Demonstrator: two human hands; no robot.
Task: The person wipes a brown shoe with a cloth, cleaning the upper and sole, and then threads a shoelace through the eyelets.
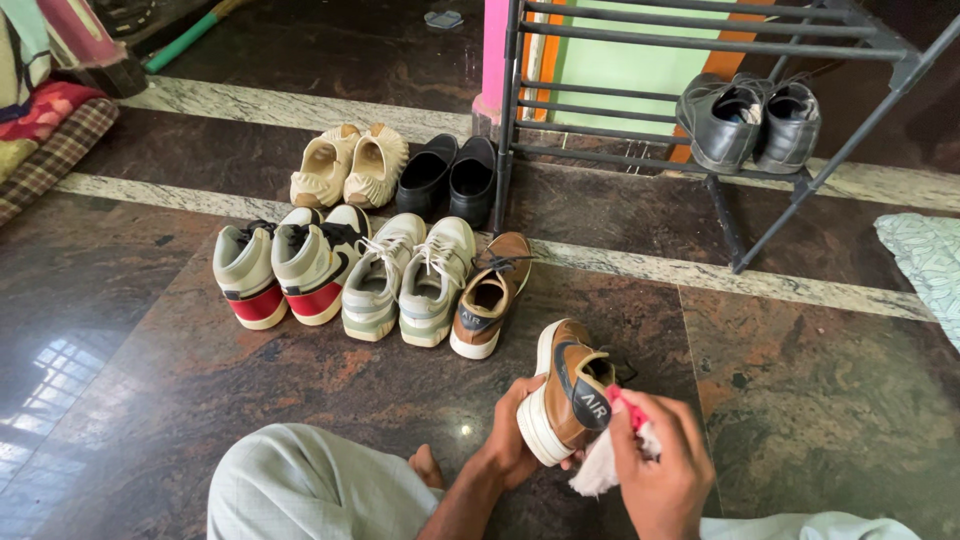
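1. my left hand is wrapped around the sole of the brown shoe, holding it up over the floor in front of my knees.
2. my right hand is closed on a white and pink cloth, pressed at the shoe's heel.
3. judgement: shoe looks light, with a stiff sole and softer upper; the sole edge gives the firmest hold.
4. its mate sits in the row of shoes near the rack.
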